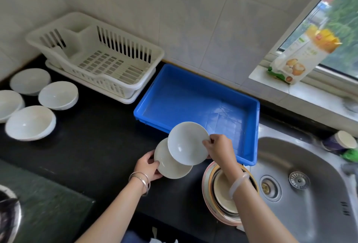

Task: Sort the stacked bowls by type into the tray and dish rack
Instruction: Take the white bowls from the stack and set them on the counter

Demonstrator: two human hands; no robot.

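- One view, worn on the person's head; it looks forward and steeply down on the counter [93,145].
- It sits close: both forearms enter from the bottom edge, and the left hand [148,167], gripping the lower bowl [170,167], and the right hand [220,148], pinching the upper bowl [186,143], lie just below centre.
- Wide-angle: the frame reaches from the rack [124,47] at upper left to the sink [290,155] at lower right, with the wall [193,10] across the top and the window [341,10] at upper right.

Left wrist — thin silver bangles [142,180]; right wrist — one pale translucent bangle [239,183].
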